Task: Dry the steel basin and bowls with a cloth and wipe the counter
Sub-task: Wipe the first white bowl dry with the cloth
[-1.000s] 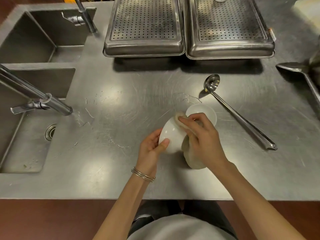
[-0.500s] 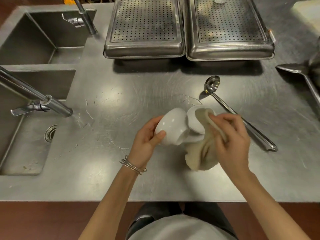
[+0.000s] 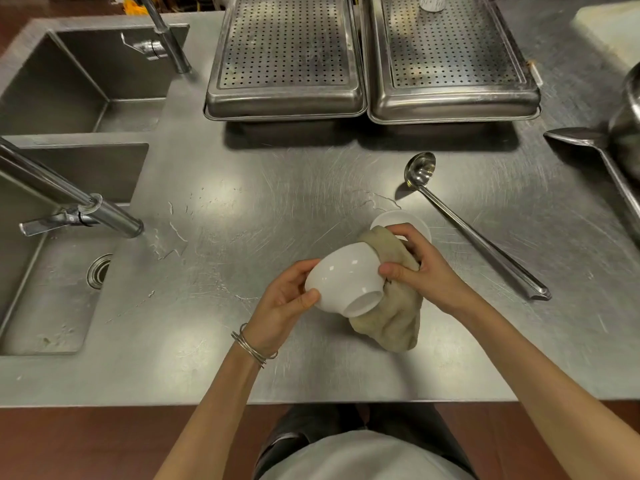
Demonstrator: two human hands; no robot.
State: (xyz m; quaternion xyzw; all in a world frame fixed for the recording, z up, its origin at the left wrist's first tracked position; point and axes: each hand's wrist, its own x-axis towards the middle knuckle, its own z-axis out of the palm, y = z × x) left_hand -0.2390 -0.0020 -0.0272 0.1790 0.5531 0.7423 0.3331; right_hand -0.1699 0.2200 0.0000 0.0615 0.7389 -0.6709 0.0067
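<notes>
A white bowl (image 3: 343,278) is held tilted above the steel counter (image 3: 242,209), its foot ring turned toward me. My left hand (image 3: 284,303) grips its left side. My right hand (image 3: 419,268) presses a beige cloth (image 3: 391,317) against the bowl's right side, and the cloth hangs down to the counter. A second white bowl (image 3: 391,218) stands on the counter behind my right hand, mostly hidden. A steel basin (image 3: 628,123) shows at the right edge, cut off by the frame.
A steel ladle (image 3: 474,226) lies right of the bowls. A large spoon (image 3: 588,143) rests by the basin. Two perforated steel trays (image 3: 287,57) (image 3: 450,57) sit at the back. Two sinks (image 3: 41,271) with taps are on the left, with water drops (image 3: 169,237) beside them.
The bowl has been turned in my left hand so its foot faces me. My right hand has moved back in from the right and pressed the cloth against the bowl's side.
</notes>
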